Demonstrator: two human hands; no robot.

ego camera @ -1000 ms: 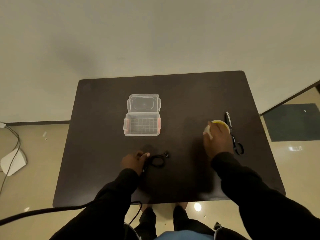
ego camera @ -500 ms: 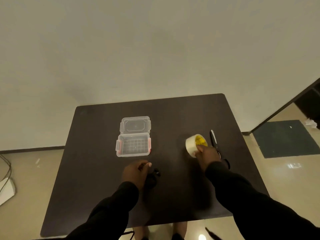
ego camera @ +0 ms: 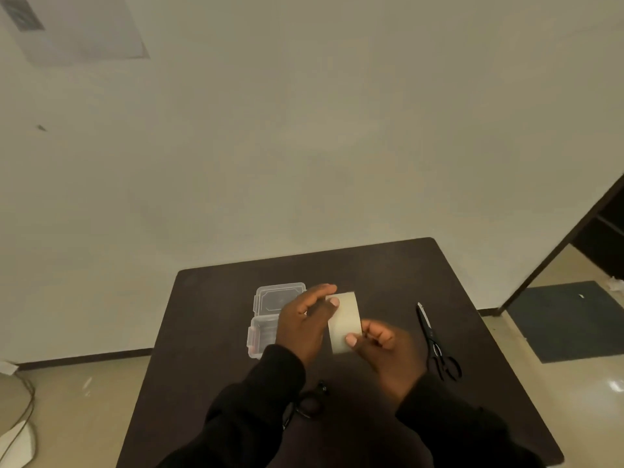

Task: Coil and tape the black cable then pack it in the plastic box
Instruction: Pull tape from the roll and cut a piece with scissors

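Already coiled, the black cable (ego camera: 309, 405) lies untaped at lower centre of the bench (ego camera: 209, 332). Both hands, left hand (ego camera: 304, 327) and right hand (ego camera: 388, 352), grip the tape roll (ego camera: 344, 320); the plastic box (ego camera: 266, 319) waits open.

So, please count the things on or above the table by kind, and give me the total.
Tape roll, held by both hands above the table: 1
Scissors: 1
Clear plastic box, lid open: 1
Coiled black cable: 1
Total: 4
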